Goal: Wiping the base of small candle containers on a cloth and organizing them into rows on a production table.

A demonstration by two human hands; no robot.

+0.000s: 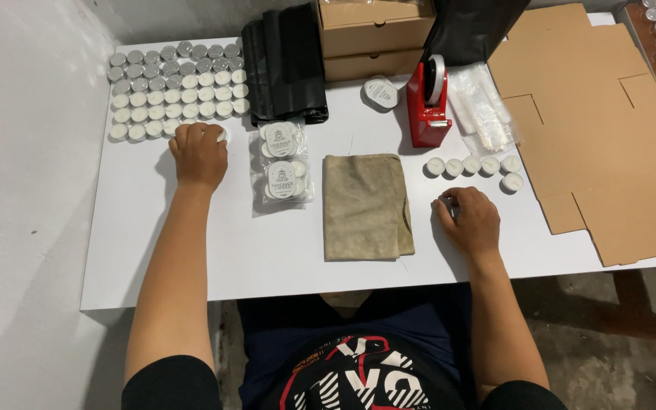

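Nearest, the right hand point(471, 220) rests with fingers curled, apparently on a small white tealight barely visible beneath them. The left hand point(197, 154) closes over a tealight at the near edge of the white tealight block point(176, 91), whose long axis runs left-right. Two clear plastic bags point(282, 163) hold tealights; beyond, stacked brown cardboard boxes point(373, 38) sit closed.

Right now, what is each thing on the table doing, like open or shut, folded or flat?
Left hand: resting on the tealight block.
Right hand: fingers curled on the table; whether it grips anything is hidden.
Cloth: folded flat.
Brown boxes: shut, stacked.
Cardboard sheet: unfolded flat.
Tealight packets: filled, lying flat.
Tape dispenser: upright.
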